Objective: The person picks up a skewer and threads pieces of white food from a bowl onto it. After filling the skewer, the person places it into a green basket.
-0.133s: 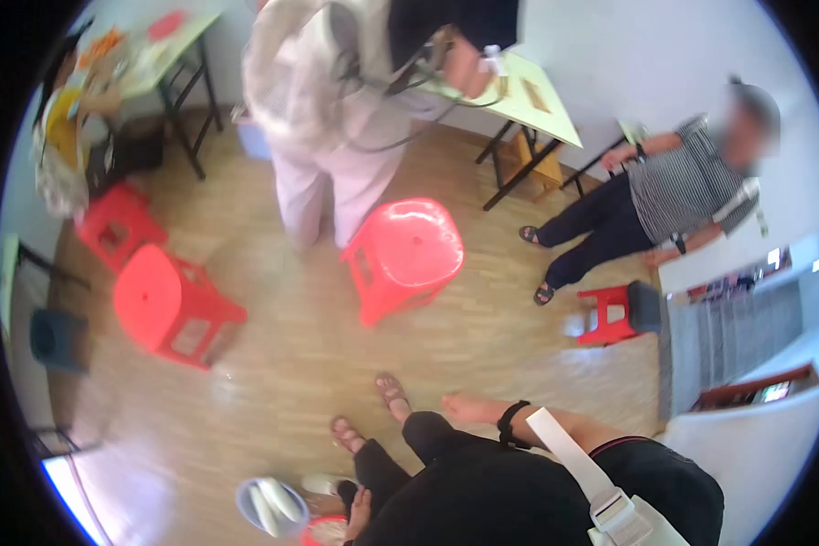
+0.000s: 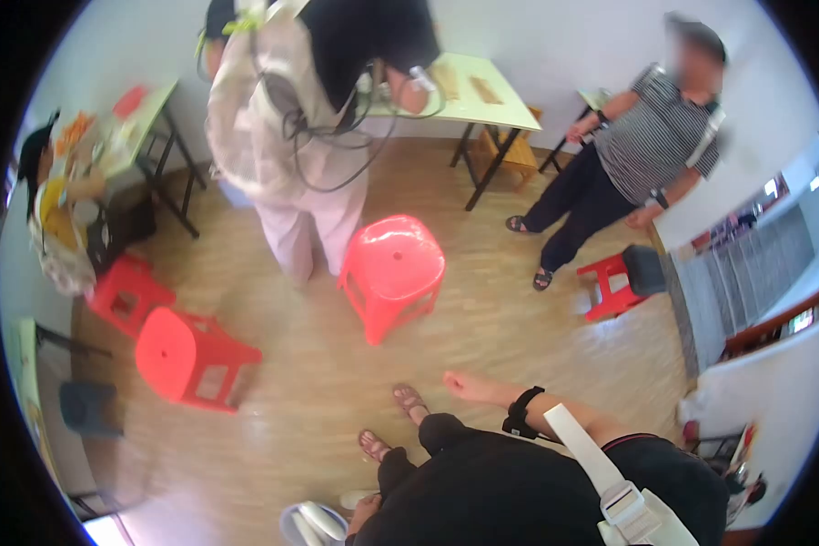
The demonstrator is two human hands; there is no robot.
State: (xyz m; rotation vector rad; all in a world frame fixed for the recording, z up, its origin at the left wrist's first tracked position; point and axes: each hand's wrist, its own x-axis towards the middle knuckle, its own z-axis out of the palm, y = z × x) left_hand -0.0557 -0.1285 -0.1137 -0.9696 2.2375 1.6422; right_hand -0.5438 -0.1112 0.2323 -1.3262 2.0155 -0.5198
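My right hand (image 2: 469, 387) hangs over the wooden floor with its short-looking fingers curled together and nothing visible in it. A black band (image 2: 522, 412) is around that wrist. At the bottom, my left hand (image 2: 365, 511) rests beside my dark-clothed leg, its fingers lying loosely open and partly hidden by my clothing. Close to it stands a pale bucket (image 2: 290, 526) with white shoe-like objects in it. My feet in reddish sandals (image 2: 409, 399) are on the floor between the hands.
A red stool (image 2: 394, 259) stands ahead, another (image 2: 166, 355) at left. People are by the tables: one in a light jacket (image 2: 246, 136), one in a striped shirt (image 2: 642, 132), one seated at left (image 2: 55, 218). A dark-topped red stool (image 2: 612, 289) is at right.
The view has shifted, so the left stools and the bucket appear lower and farther right. The striped-shirt person appears farther left. My hands keep nearly the same pose.
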